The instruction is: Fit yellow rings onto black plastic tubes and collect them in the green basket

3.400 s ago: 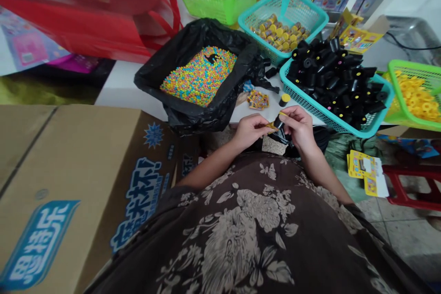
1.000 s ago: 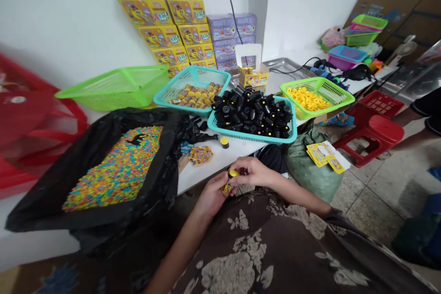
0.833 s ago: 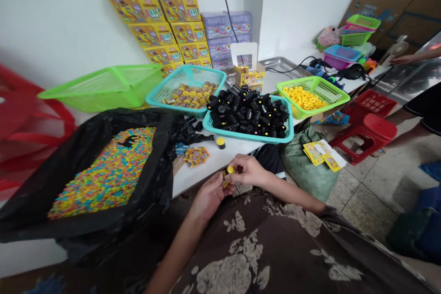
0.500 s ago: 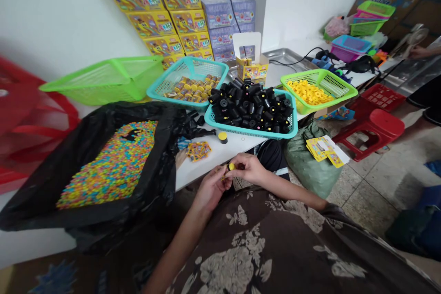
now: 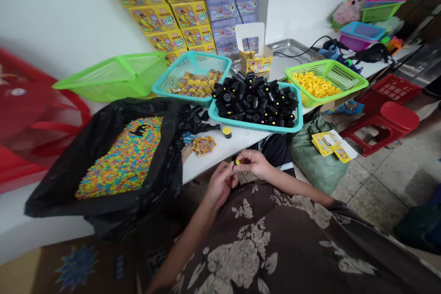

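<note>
White, smooth tabletop (image 5: pixel 237 141) beneath a plain pale wall (image 5: pixel 69 4), with open-topped containers arranged in an arc, presumably for short reaches from the near edge. At centre, between the two hands and just in front of that edge, above the lap: a small black cylinder with a yellow round top (image 5: pixel 237 162), apparently at this height for close view and support from both sides. Right hand (image 5: pixel 257 164): closed, thumb and fingers pinched about the yellow-topped end, probably for steadiness. Left hand (image 5: pixel 220 181): closed, fingertips on a small orange printed wrapper (image 5: pixel 232 171) against the cylinder; full extent of contact hidden by fingers. On the tabletop, beyond the hands: a similar yellow-topped black cylinder (image 5: pixel 226 132), upright on its flat base, beside a loose pile of flat orange printed packets (image 5: pixel 204 145). To the left: a black plastic bag (image 5: pixel 44 202), spread wide around multicoloured round beads (image 5: pixel 120 161), likely for containment with open access. Behind and to the right: a turquoise perforated plastic basket (image 5: pixel 255 127), heaped with black plastic cylinders (image 5: pixel 255 101); farther right, a lime-green plastic basket (image 5: pixel 351 85) around yellow ring-shaped pieces (image 5: pixel 317 84), its raised walls presumably a barrier against rolling or scattering.
</note>
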The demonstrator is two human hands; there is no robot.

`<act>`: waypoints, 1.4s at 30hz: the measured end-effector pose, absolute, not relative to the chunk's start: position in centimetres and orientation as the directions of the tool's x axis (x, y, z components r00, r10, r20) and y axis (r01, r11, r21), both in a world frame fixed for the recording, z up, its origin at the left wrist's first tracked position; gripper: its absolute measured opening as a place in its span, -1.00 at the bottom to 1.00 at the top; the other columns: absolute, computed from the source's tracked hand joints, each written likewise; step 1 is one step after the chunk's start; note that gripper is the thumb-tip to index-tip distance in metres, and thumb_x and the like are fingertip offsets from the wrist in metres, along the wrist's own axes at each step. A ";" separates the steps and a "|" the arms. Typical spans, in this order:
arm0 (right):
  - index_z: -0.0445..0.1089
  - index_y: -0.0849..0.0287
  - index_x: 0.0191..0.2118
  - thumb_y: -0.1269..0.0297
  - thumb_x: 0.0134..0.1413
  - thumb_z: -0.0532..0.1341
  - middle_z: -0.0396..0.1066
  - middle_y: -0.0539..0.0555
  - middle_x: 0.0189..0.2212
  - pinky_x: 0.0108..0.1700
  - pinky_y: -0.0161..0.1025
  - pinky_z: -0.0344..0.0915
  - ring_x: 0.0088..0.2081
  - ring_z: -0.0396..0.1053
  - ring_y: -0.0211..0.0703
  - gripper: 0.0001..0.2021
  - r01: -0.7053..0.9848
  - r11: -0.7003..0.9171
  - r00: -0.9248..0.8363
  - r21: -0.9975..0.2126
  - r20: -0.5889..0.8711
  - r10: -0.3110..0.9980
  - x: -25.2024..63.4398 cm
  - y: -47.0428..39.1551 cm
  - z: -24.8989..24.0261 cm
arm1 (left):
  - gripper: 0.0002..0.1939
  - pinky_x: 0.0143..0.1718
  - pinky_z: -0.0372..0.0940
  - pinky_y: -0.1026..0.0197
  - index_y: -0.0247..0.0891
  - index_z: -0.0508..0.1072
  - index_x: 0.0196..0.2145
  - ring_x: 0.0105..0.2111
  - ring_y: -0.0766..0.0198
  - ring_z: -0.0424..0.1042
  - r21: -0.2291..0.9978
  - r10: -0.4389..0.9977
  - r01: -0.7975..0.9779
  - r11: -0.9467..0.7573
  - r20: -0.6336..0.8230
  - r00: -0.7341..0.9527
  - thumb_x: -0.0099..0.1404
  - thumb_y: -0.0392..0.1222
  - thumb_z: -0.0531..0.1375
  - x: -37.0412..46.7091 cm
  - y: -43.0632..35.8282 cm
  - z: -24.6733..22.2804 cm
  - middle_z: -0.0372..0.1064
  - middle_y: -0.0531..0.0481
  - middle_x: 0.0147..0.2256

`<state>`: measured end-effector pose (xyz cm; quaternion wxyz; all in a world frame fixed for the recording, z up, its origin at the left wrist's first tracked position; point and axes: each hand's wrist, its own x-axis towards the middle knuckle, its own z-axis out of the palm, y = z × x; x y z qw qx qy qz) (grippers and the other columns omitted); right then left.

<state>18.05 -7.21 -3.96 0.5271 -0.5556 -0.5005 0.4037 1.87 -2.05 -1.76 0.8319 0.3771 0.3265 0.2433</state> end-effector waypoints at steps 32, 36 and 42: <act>0.55 0.07 0.06 -0.17 0.27 0.30 0.60 0.15 -0.13 -0.09 -0.04 0.49 -0.13 0.52 0.01 -0.53 0.572 0.372 0.019 -0.731 0.466 0.885 19.1 -8.8 -4.1 | -0.71 -0.67 0.04 0.34 -0.24 0.31 -0.39 -0.70 0.40 0.21 0.623 0.574 -0.252 0.741 -0.392 0.719 0.33 -0.07 0.31 2.4 -2.4 -3.5 0.25 0.14 -0.61; 0.58 0.10 0.05 -0.25 0.28 0.24 0.61 0.15 -0.21 -0.10 -0.02 0.49 -0.17 0.53 0.03 -0.47 0.633 0.346 0.018 -0.692 0.459 0.888 19.0 -8.6 -4.3 | -0.73 -0.64 0.10 0.35 -0.27 0.35 -0.38 -0.65 0.41 0.28 0.623 0.591 -0.253 0.740 -0.423 0.686 0.29 -0.12 0.36 2.3 -2.4 -3.2 0.31 0.13 -0.55; 0.57 0.08 0.06 -0.18 0.33 0.23 0.57 0.11 -0.24 -0.12 -0.04 0.47 -0.20 0.49 -0.02 -0.53 0.627 0.343 -0.004 -0.700 0.437 0.899 19.5 -8.9 -4.1 | -0.70 -0.62 0.11 0.32 -0.30 0.41 -0.33 -0.63 0.38 0.36 0.609 0.571 -0.236 0.757 -0.442 0.692 0.21 -0.12 0.44 2.3 -2.3 -2.9 0.40 0.09 -0.50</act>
